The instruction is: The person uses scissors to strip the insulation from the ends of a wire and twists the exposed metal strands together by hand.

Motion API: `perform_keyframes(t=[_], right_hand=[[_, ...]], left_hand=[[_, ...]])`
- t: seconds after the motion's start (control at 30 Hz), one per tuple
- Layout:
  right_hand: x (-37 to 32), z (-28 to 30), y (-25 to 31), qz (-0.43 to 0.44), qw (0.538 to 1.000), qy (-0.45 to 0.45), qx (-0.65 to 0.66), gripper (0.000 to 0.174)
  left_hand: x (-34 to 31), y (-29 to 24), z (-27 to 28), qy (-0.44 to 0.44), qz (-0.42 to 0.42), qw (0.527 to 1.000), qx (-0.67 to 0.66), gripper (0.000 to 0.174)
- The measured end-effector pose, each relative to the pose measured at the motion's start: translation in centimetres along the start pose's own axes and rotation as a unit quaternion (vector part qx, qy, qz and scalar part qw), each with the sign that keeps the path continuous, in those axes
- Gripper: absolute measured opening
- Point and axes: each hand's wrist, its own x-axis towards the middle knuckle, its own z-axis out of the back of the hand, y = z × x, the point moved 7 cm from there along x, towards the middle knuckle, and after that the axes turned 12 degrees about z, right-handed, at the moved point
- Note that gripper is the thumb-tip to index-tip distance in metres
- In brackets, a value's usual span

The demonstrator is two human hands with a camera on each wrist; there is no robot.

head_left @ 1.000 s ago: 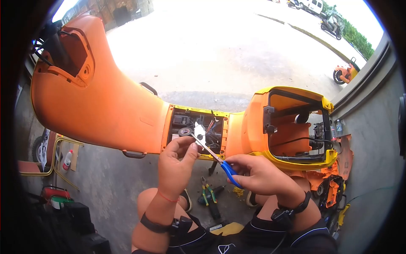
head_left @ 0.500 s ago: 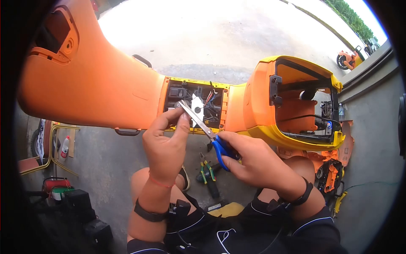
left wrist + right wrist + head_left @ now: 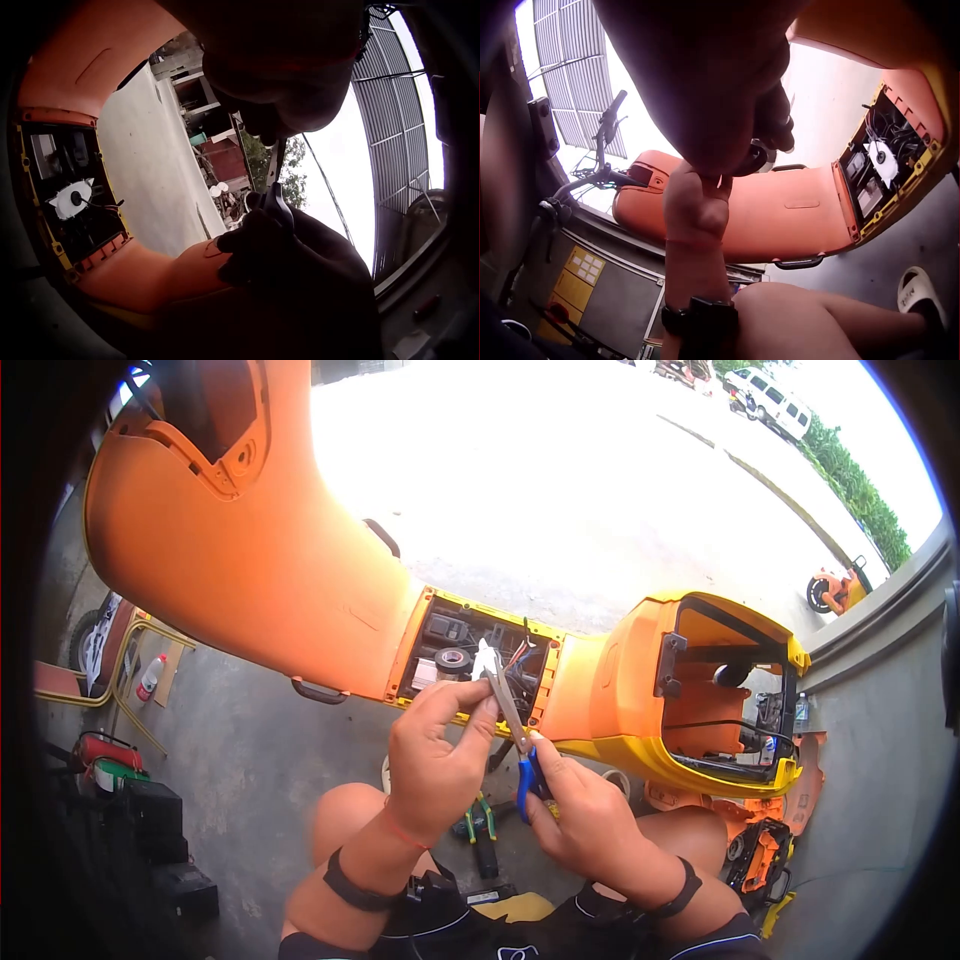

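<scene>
At left, curling the left hand (image 3: 435, 760) with thumb and forefinger close together; cannot tell whether pinching anything. Beyond it, showing a black roll (image 3: 454, 661) and a white piece (image 3: 486, 658) in the open compartment (image 3: 480, 607). Next, slanting the scissors (image 3: 511, 712) between both hands, with blades reaching forward and leftward out of the grip, up beside the left fingertips. At right, grasping the blue handles (image 3: 526, 770) in the right hand (image 3: 592, 815).

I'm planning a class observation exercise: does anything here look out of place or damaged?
Yes: orange body parts lie jumbled on the floor beside the scooter's rear instead of fitted. Wires poke from its uncovered floor compartment, probably opened for work. The scissors in the right hand show no obvious damage.
</scene>
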Motion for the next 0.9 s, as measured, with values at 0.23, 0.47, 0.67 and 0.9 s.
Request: perform_keyframes(t=[0.23, 0.47, 0.67, 0.9], right_hand=[[0.1, -0.7, 0.2, 0.017, 0.999, -0.032, -0.034, 0.064], [0.1, -0.6, 0.8, 0.015, 0.996, -0.035, -0.083, 0.066], [0.2, -0.8, 0.6, 0.032, 0.992, -0.058, -0.107, 0.065], [0.2, -0.2, 0.3, 0.039, 0.987, -0.073, -0.138, 0.062]], left_hand=[[0.1, 0.9, -0.2, 0.016, 0.076, 0.995, -0.063, 0.016], [-0.2, 1.9, 0.0, 0.047, 0.086, 0.989, -0.109, 0.014], [-0.4, 1.5, 0.1, 0.068, 0.116, 0.979, -0.156, 0.015], [-0.2, 1.3, -0.5, 0.112, 0.103, 0.973, -0.172, 0.02]])
